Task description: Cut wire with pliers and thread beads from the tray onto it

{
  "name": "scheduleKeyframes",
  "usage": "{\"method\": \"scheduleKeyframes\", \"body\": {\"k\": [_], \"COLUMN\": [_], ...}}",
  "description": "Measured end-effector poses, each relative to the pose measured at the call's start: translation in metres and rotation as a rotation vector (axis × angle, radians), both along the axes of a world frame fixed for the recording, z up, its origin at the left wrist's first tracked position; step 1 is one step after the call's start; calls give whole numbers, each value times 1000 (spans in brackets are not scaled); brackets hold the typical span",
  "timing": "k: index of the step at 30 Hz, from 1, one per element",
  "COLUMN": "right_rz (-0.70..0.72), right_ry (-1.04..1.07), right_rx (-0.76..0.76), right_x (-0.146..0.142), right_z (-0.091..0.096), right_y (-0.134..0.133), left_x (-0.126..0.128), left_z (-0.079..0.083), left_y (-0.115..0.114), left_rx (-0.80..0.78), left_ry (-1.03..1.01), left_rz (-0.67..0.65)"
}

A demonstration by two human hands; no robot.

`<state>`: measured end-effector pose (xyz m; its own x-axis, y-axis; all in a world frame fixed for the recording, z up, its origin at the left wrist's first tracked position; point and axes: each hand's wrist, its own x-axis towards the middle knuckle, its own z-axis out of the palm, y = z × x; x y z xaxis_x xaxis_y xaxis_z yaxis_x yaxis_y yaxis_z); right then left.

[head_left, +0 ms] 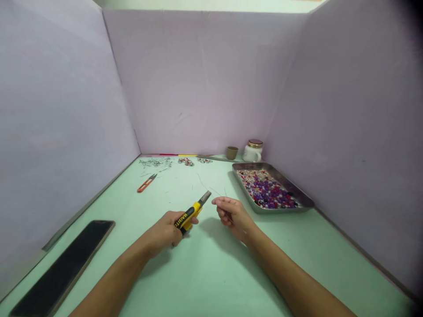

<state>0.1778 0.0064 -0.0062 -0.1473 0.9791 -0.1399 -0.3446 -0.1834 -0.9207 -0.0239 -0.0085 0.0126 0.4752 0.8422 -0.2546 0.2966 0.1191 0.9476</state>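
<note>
In the middle of the table, my left hand [170, 230] is closed around pliers [191, 215] with yellow-and-black handles and lettering on the side. Their short metal jaws point up and right, near the fingertips of my right hand [234, 216]. Thumb and forefinger are pinched together on that right hand, the other fingers curled in. Thin wire [214, 191] shows by its fingertips, and the pinch seems to hold it, though the exact grip is too fine to see. The plier jaws and the right fingertips are slightly apart.
At the right stands a metal tray [284, 211] of mixed beads [269, 191]. Behind it are a white lidded jar [253, 152] and a small brown cup [232, 152]. Farther left lie beaded pieces [187, 162], a wire pile [155, 164], orange thread snips [147, 183] and a phone [66, 268].
</note>
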Motion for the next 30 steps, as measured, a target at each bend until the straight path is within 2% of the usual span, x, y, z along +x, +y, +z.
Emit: {"method": "scheduleKeyframes", "body": {"k": [5,9,18,25,30], "right_rz": [22,10,-171,-189,-190], "right_ry": [-23,-75,-396,-460,-498], "right_rx": [11,43,182,178,179], "right_x": [1,1,0,0,-1], "right_z": [0,-1,0,3,4], "right_y": [0,0,2,1,1], "left_x": [0,0,-1,2,1], "left_z": [2,2,-1,3,-4], "left_y": [-1,-1,-1,-2,-3], "left_rx": [110,140,147,243,297], "left_ry": [120,158,207,281,337], "left_rz": [-14,-39,-30,-49,-33]}}
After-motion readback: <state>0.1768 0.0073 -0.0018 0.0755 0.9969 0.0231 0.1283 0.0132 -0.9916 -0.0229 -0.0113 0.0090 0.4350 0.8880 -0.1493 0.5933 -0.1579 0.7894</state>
